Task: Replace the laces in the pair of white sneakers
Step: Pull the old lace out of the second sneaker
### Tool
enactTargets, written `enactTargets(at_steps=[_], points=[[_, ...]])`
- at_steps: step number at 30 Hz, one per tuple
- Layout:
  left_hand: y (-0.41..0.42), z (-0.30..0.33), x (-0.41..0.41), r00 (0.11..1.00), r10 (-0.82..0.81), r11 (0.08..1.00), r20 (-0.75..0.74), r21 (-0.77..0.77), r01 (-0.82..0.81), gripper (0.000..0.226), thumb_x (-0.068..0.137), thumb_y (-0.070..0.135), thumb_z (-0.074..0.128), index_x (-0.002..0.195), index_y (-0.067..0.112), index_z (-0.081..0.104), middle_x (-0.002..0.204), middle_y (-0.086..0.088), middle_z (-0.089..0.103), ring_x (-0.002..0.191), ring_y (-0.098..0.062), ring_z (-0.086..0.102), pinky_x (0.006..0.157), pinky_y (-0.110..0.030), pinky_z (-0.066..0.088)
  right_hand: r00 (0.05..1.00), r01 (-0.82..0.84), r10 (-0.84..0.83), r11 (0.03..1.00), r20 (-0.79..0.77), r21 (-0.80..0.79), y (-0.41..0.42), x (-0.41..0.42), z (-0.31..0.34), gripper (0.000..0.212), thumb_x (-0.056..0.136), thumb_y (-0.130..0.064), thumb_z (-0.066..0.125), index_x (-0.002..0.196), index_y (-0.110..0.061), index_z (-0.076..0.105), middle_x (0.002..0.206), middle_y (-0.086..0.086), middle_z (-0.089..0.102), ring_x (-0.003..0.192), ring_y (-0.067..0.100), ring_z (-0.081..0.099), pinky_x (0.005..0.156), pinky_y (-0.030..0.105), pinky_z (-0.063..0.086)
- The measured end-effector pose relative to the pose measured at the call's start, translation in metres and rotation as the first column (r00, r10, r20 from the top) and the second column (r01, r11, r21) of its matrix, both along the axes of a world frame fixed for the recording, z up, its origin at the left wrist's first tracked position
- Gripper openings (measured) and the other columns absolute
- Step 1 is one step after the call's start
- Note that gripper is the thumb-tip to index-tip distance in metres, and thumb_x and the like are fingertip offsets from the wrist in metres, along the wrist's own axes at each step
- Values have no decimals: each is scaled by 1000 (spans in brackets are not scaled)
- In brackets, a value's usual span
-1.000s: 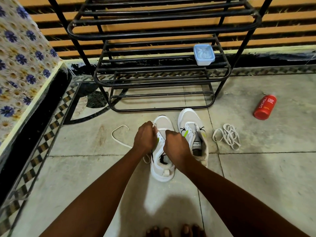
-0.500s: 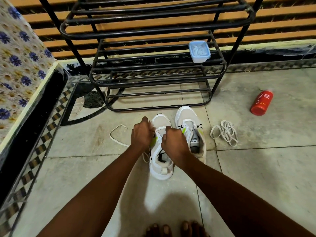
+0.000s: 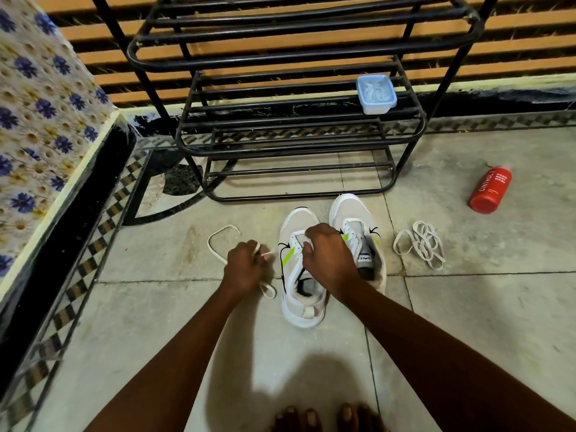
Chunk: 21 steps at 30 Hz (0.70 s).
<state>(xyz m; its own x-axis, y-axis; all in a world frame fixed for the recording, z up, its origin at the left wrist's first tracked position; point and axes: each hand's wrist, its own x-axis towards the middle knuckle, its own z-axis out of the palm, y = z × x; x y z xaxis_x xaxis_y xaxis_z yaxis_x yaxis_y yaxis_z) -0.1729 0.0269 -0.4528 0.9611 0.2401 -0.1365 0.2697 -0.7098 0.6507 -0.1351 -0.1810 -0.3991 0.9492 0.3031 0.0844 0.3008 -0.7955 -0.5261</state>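
While the left sneaker (image 3: 300,269) sits on the floor (image 3: 467,322) just in front of the person's toes, its eyelet rows now show almost bare, because the left hand (image 3: 247,266) has swung out toward nine o'clock, away from the shoe it was pressed against a moment ago, drawing the old lace (image 3: 218,244) with it. That lace is pinched in curled fingers and trails in a loop farther toward nine o'clock, so the unlacing of this shoe looks nearly or fully done. The right hand (image 3: 327,260) is curled over the tongue area, apparently steadying the shoe; whether it grips lace or fabric I cannot tell. Both shoes are white with lime flashes and black trim. The right sneaker (image 3: 352,219) touches its mate at three o'clock, laces apparently out. A loose lace bundle (image 3: 420,244) lies farther at three o'clock, a red bottle (image 3: 491,190) beyond at two, and a black shoe rack (image 3: 280,135) at twelve.
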Motion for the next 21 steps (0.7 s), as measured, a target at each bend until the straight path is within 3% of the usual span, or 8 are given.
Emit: enactTargets(at_steps=[2,5,9,11,14,17,19,21], points=[[5,-12,-15,999,-24,999,-35,42,25,25,82,47,76,95,27,68,103,2,62,103,-23,59,86,-32,46,1000,-11,11,1000,0,13,1,1,0,30,85,-18,49,102,-3,68,105,14,65,101,35,61,87,46,54],[5,-15,-35,999,30,999,30,-24,-29,63,61,70,79,107,28,71,112,7,53,109,-16,51,95,-32,44,1000,-20,20,1000,12,21,3,1,0,31,83,-18,48,98,-1,69,101,16,66,99,36,61,89,47,52],[22,-26,-48,981,-167,986,97,18,166,86,50,59,87,123,19,69,124,4,53,119,-25,52,105,-41,44,999,-33,32,999,25,39,2,1,0,30,83,-19,48,95,0,69,99,17,65,97,37,61,88,47,53],[27,-29,-52,973,-210,977,96,51,206,81,51,44,89,124,17,69,125,3,53,118,-26,50,104,-37,42,999,-33,31,998,32,52,1,1,0,30,82,-19,50,95,0,69,99,18,65,97,38,60,87,47,53],[25,-33,-54,949,-253,964,189,133,231,47,68,14,87,111,18,71,109,5,55,102,-23,51,92,-37,43,998,-33,29,997,51,71,0,1,-1,28,81,-19,52,95,0,68,100,18,65,96,38,60,86,47,53],[19,-24,-53,928,-278,955,247,173,240,24,78,-1,63,92,19,64,97,5,56,90,-23,52,81,-37,42,997,-47,39,992,71,114,-2,1,-1,28,81,-18,54,96,-1,69,100,17,64,97,38,60,87,44,52],[12,-10,-52,950,-159,987,267,40,154,21,82,1,57,83,21,58,83,11,60,81,-14,55,73,-31,40,994,-58,41,984,102,168,-2,1,1,29,80,-16,55,101,-1,70,102,16,66,99,39,61,90,44,52],[5,7,-43,960,19,990,279,-143,22,18,96,7,63,83,17,56,74,14,64,70,-3,58,64,-24,41,990,-63,31,970,138,233,-2,0,4,34,78,-12,57,108,-1,70,106,16,68,102,39,62,93,44,52]])
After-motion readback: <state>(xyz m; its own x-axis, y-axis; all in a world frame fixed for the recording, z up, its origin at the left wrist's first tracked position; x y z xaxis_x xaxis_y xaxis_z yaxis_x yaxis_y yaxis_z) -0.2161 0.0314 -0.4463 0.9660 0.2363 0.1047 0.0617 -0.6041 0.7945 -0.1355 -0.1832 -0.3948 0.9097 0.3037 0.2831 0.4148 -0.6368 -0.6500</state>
